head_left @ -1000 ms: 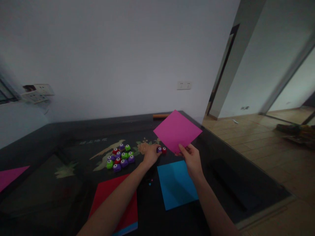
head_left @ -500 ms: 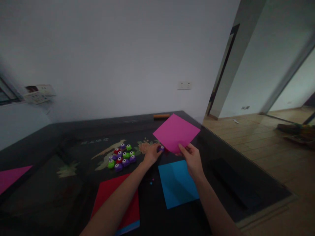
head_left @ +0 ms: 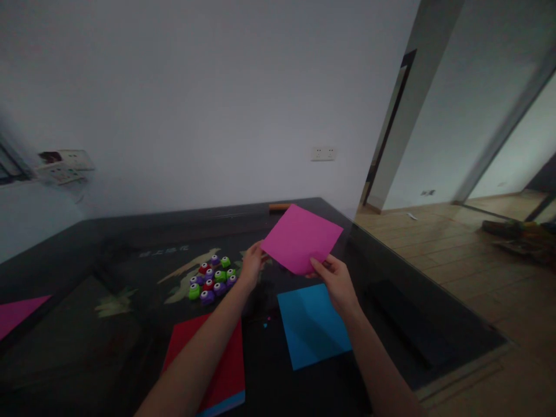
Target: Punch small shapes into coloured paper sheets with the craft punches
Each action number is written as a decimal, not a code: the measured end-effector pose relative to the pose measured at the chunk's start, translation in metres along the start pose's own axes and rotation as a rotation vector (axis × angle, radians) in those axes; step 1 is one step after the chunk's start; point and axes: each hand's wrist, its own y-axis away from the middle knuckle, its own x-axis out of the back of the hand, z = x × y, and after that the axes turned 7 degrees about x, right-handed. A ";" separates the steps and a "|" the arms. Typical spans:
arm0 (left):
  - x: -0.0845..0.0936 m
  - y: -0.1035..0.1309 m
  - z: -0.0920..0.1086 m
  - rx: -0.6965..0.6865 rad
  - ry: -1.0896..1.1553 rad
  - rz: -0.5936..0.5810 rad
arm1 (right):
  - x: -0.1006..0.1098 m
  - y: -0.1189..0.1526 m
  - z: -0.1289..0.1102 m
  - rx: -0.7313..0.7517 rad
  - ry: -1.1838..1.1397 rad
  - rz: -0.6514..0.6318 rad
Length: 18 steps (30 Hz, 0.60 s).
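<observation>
A square sheet of pink paper (head_left: 302, 237) is held up off the table, turned like a diamond. My right hand (head_left: 337, 282) pinches its lower edge between thumb and fingers. At the sheet's left corner, my left hand (head_left: 253, 265) has its fingers closed on the paper, some of them hidden behind it. Left of that hand, several small purple, green and red pieces (head_left: 209, 285), each with a white eye-like spot, stand in a cluster. A blue paper sheet (head_left: 310, 330) lies flat below the pink one.
Beneath my left forearm lies a stack of red and blue paper (head_left: 230, 362). Tiny pink and blue bits (head_left: 266, 325) dot the dark table (head_left: 278, 382). Another pink sheet (head_left: 19, 313) lies far left, a dark slab (head_left: 408, 321) at right, and an orange-brown bar (head_left: 278, 207) at the back.
My left hand has let go of a small purple piece behind the pink paper and moved left to the sheet's left corner. The pink paper has shifted slightly left in my right hand.
</observation>
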 end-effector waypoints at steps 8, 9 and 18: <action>0.062 0.030 0.007 -0.050 0.175 -0.102 | 0.000 0.004 0.006 -0.245 0.099 -0.287; 0.065 0.033 0.005 -0.061 0.162 -0.089 | 0.000 0.004 0.007 -0.259 0.122 -0.306; 0.067 0.054 0.017 -0.152 0.043 -0.085 | 0.007 -0.005 0.022 -0.163 0.237 -0.116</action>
